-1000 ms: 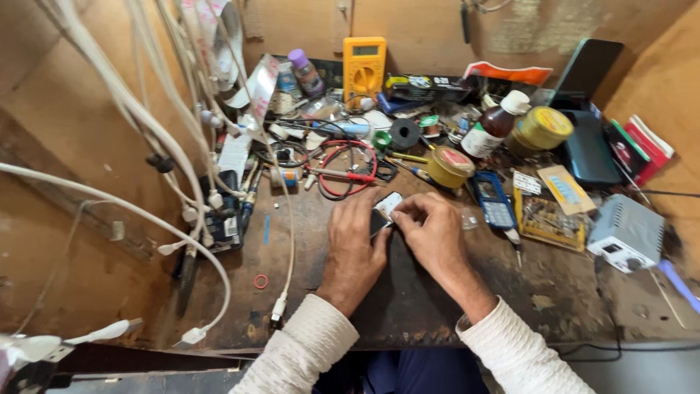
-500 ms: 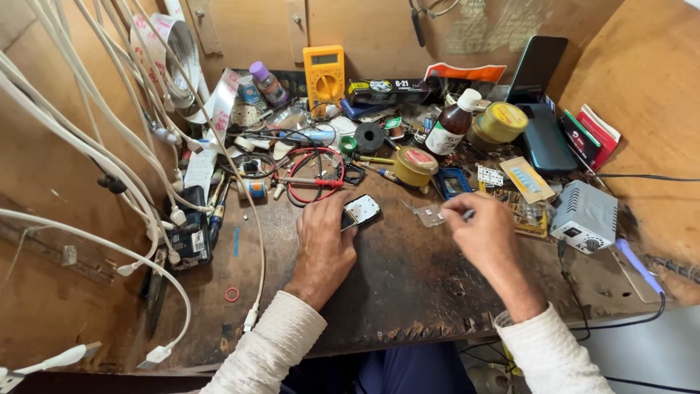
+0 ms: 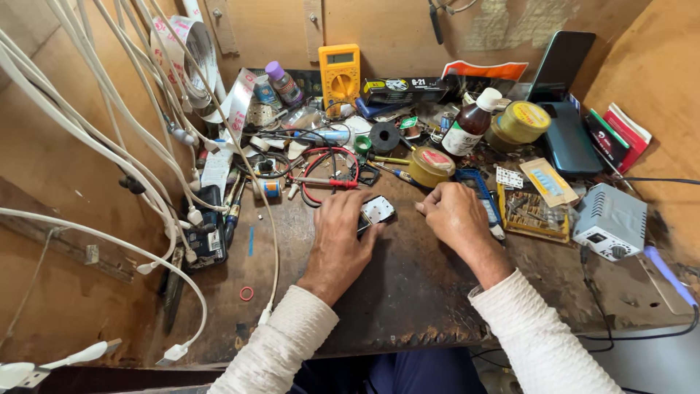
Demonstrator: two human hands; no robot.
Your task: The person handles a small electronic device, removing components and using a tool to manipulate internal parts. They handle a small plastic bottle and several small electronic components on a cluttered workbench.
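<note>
My left hand [image 3: 337, 235] rests on the dark workbench [image 3: 408, 292] and pinches a small flat device [image 3: 377, 210] with a pale square face, holding it tilted just above the surface. My right hand [image 3: 457, 215] lies a short way to the right of the device, fingers curled inward; whether anything tiny sits between the fingertips is hidden. Both sleeves are white and ribbed.
Behind the hands lie red and black probe leads [image 3: 328, 171], a yellow multimeter [image 3: 340, 73], a brown bottle [image 3: 469, 125], round tins [image 3: 430, 166] and screwdrivers. A grey box unit [image 3: 609, 220] stands right, a dark phone [image 3: 561, 66] leans back right, white cables [image 3: 146, 182] hang left.
My right hand has come back from the right toward the small device. My left hand still holds the device. The view has shifted a little.
</note>
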